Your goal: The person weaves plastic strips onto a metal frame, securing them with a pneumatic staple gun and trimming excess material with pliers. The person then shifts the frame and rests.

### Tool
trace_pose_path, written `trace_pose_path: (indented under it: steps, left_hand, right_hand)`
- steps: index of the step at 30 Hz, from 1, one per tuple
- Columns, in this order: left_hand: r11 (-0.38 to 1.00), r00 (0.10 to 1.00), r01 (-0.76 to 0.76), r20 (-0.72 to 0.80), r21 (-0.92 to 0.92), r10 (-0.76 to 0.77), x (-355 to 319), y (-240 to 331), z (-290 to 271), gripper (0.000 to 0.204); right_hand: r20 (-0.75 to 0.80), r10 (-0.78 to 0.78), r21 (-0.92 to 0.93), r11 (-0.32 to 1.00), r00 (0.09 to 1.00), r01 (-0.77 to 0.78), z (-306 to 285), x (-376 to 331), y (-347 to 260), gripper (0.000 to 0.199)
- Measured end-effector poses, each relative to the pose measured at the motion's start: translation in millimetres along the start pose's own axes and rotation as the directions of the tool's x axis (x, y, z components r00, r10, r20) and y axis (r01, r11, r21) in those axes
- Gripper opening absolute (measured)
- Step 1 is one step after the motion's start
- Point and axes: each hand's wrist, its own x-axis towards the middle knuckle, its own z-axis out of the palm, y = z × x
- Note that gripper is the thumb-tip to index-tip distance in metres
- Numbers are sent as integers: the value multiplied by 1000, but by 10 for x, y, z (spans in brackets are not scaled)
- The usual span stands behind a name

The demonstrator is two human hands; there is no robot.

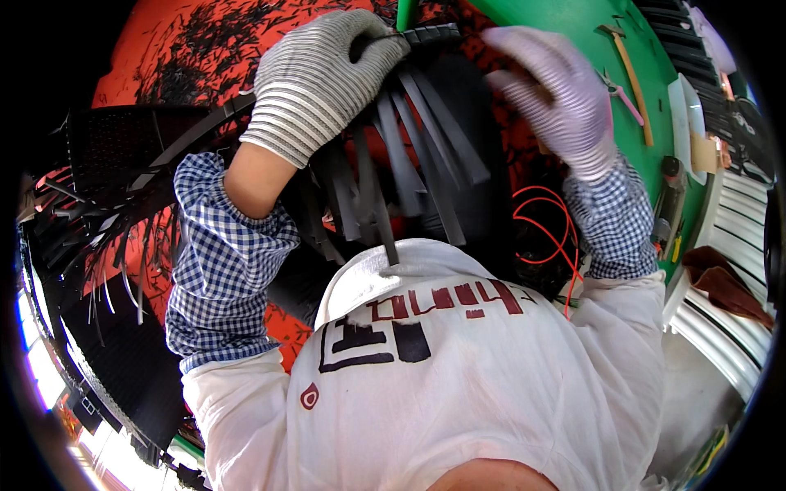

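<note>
Above red floor [180, 49] strewn with black scraps, left hand [315, 82] grips black strips [409, 155]; right hand [565, 90] spread wide beside them, green table [589, 24] just right.

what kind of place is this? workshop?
Likely a factory workbench: gloved left hand holds a bundle of black strips, black offcuts litter the red surface, and a hammer lies on the green bench.

Red floor [164, 49] strewn with black scraps; green table [589, 24] right.

Matt black rubbery strips [409, 155], knit gloves [319, 82]
</note>
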Motion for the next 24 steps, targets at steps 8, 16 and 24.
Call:
trace_pose_path:
  steps: [8, 16, 24]
  left_hand:
    - [996, 996, -89, -28, -9, 89, -99, 41, 50, 37]
    - [991, 998, -45, -36, 128, 50, -218, 212, 105, 41]
    - [975, 975, -150, -140, 165, 173, -292, 165, 164, 41]
  right_hand:
    - [30, -180, 311, 937, 983, 162, 312, 225, -133, 26]
    - [44, 274, 636, 734, 961, -238, 393, 82, -146, 13]
    - [101, 425, 757, 554, 899, -347, 356, 414, -413, 14]
